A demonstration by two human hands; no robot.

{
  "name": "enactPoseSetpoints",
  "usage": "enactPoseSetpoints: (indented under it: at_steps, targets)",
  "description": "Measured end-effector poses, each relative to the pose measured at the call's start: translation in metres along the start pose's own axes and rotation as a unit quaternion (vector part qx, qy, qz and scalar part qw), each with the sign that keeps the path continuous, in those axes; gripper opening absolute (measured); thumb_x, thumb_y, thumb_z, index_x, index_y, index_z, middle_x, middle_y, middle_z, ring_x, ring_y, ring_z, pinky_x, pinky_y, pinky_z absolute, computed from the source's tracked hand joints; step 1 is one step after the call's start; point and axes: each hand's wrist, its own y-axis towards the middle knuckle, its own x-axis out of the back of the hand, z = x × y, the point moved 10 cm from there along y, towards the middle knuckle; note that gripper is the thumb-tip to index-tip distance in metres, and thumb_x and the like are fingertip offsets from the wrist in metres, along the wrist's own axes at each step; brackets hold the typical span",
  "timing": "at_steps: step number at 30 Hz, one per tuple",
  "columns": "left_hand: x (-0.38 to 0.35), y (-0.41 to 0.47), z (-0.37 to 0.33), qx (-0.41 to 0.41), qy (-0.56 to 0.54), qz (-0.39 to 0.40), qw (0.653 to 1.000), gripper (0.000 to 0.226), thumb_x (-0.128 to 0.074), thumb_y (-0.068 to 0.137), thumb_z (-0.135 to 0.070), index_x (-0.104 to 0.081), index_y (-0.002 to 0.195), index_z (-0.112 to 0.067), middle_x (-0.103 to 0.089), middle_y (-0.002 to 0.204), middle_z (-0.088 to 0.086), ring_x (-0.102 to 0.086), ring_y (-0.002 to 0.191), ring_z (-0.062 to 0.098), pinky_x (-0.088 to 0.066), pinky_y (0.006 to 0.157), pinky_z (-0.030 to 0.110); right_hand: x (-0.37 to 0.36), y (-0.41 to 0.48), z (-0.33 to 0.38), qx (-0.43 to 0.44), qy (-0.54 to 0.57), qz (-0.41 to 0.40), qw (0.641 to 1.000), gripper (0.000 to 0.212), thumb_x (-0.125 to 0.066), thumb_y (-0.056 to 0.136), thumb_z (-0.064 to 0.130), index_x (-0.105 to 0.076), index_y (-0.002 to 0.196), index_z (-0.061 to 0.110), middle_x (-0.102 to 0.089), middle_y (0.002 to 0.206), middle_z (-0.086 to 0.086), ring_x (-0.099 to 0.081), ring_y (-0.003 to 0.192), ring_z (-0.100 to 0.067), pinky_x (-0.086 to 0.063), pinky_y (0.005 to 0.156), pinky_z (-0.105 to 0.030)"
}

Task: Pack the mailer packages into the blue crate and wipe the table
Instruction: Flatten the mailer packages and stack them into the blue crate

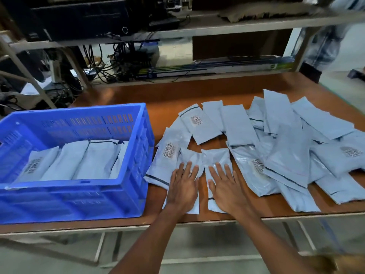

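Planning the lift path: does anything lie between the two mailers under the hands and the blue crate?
Only one flat labelled mailer lies between the mailer under the left hand and the blue crate. Beyond it, the crate's facing wall must be cleared. Nothing else visible blocks the way.

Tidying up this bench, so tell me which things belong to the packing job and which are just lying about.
Job: blue crate, mailers inside it, loose mailers, table, left hand, right hand.
Lying about: tangled cables, black equipment on the shelf, long flat box.
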Motion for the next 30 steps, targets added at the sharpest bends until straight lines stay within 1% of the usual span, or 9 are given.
enactPoseSetpoints:
  at_steps: [3, 7, 10, 13, 17, 22, 25, 27, 30]
  targets:
    - [0.012, 0.001, 0.000, 0.004, -0.009, -0.025, 1.000, 0.044, -0.036, 0.100, -0.029, -0.054, 0.138, -0.019, -0.046, 0.150, 0.007, -0.046, 0.135, 0.029, -0.040, 0.109, 0.041, 0.007, -0.002, 0.001, 0.004, 0.002, -0.014, 1.000, 0.103, 0.043, 0.072, 0.056, -0.003, 0.157, 0.023, -0.002, 0.165, 0.000, 0.001, 0.152, -0.023, 0.000, 0.122, -0.040]
    - [0.080, 0.011, -0.003, 0.008, -0.036, -0.118, 0.992, 0.040, -0.043, 0.101, -0.024, -0.053, 0.137, -0.011, -0.044, 0.150, 0.012, -0.046, 0.132, 0.031, -0.041, 0.109, 0.042, 0.063, -0.002, 0.015, 0.006, 0.038, -0.113, 0.993, 0.081, 0.018, 0.093, 0.052, -0.021, 0.155, 0.018, -0.020, 0.162, -0.002, -0.020, 0.150, -0.026, -0.013, 0.120, -0.042]
    - [0.172, 0.020, -0.005, -0.011, -0.039, -0.213, 0.976, 0.047, -0.030, 0.102, -0.027, -0.048, 0.142, -0.009, -0.039, 0.154, 0.013, -0.040, 0.137, 0.031, -0.034, 0.114, 0.042, 0.139, 0.006, 0.045, 0.036, 0.128, -0.201, 0.970, 0.061, -0.004, 0.101, 0.046, -0.020, 0.155, 0.024, -0.019, 0.163, 0.001, -0.015, 0.151, -0.024, -0.011, 0.121, -0.044]
    - [0.276, 0.015, 0.021, -0.016, -0.014, -0.307, 0.951, 0.045, -0.034, 0.101, -0.025, -0.048, 0.141, -0.009, -0.035, 0.156, 0.012, -0.041, 0.134, 0.033, -0.034, 0.111, 0.043, 0.221, 0.014, 0.096, 0.094, 0.205, -0.265, 0.938, 0.050, -0.020, 0.107, 0.038, -0.020, 0.155, 0.026, -0.016, 0.164, 0.003, -0.008, 0.152, -0.019, -0.009, 0.122, -0.041]
    - [0.363, -0.012, 0.102, 0.019, 0.041, -0.363, 0.931, 0.042, -0.033, 0.103, -0.027, -0.048, 0.140, -0.014, -0.036, 0.155, 0.008, -0.040, 0.132, 0.032, -0.037, 0.104, 0.044, 0.276, 0.018, 0.190, 0.184, 0.271, -0.265, 0.907, 0.048, -0.029, 0.108, 0.032, -0.028, 0.154, 0.021, -0.022, 0.162, 0.002, -0.014, 0.151, -0.018, -0.015, 0.123, -0.041]
    - [0.322, -0.018, 0.245, 0.062, 0.075, -0.241, 0.966, 0.043, -0.020, 0.104, -0.034, -0.047, 0.132, -0.017, -0.046, 0.145, 0.010, -0.045, 0.128, 0.033, -0.040, 0.103, 0.047, 0.241, 0.039, 0.322, 0.233, 0.248, -0.129, 0.931, 0.042, -0.033, 0.106, 0.025, -0.041, 0.146, 0.013, -0.037, 0.155, -0.008, -0.033, 0.142, -0.025, -0.026, 0.116, -0.042]
    - [0.251, -0.008, 0.311, 0.106, 0.117, -0.068, 0.985, 0.060, 0.000, 0.093, -0.035, -0.051, 0.116, -0.013, -0.049, 0.136, 0.010, -0.045, 0.125, 0.037, -0.043, 0.093, 0.053, 0.192, 0.059, 0.373, 0.228, 0.155, -0.055, 0.960, 0.022, -0.036, 0.100, 0.019, -0.056, 0.109, 0.012, -0.059, 0.121, -0.016, -0.055, 0.115, -0.037, -0.045, 0.092, -0.048]
    - [0.215, -0.004, 0.323, 0.107, 0.134, 0.031, 0.985, 0.054, -0.008, 0.090, -0.028, -0.055, 0.109, -0.008, -0.052, 0.127, 0.012, -0.043, 0.126, 0.039, -0.043, 0.090, 0.053, 0.162, 0.075, 0.385, 0.211, 0.066, -0.010, 0.975, 0.017, -0.041, 0.096, 0.013, -0.058, 0.094, 0.012, -0.061, 0.111, -0.019, -0.059, 0.105, -0.041, -0.046, 0.081, -0.046]
    - [0.190, 0.011, 0.304, 0.038, 0.168, 0.092, 0.981, 0.034, -0.030, 0.097, -0.013, -0.057, 0.115, -0.002, -0.053, 0.129, 0.015, -0.034, 0.132, 0.040, -0.037, 0.096, 0.053, 0.121, 0.102, 0.378, 0.161, -0.030, 0.048, 0.985, 0.028, -0.044, 0.089, 0.014, -0.065, 0.106, 0.008, -0.061, 0.121, -0.018, -0.056, 0.113, -0.043, -0.044, 0.087, -0.049]
